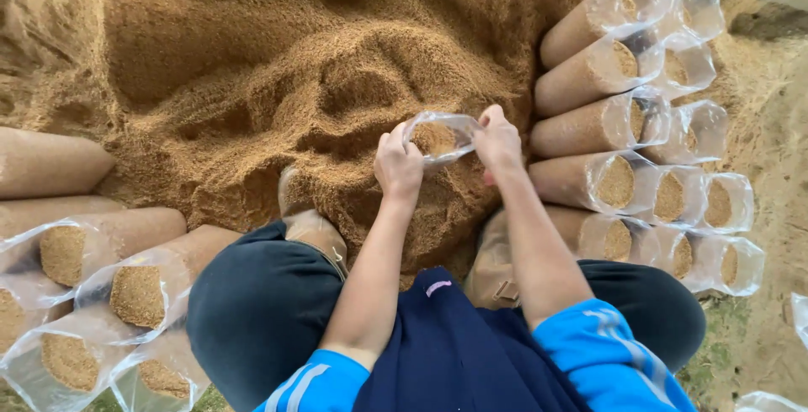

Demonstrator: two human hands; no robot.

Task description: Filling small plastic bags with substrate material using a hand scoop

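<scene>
Two hands are seen at the mouth of a clear plastic bag, which is held over the big sawdust heap. The left hand is closed on the left edge of the bag, with the fingers pinching the film. The right hand is pinching the right edge. Some sawdust is seen inside the bag. Filled bags are stacked at the right and more are laid at the left, near the knees

Sawdust heap and filled bags on ground
</scene>
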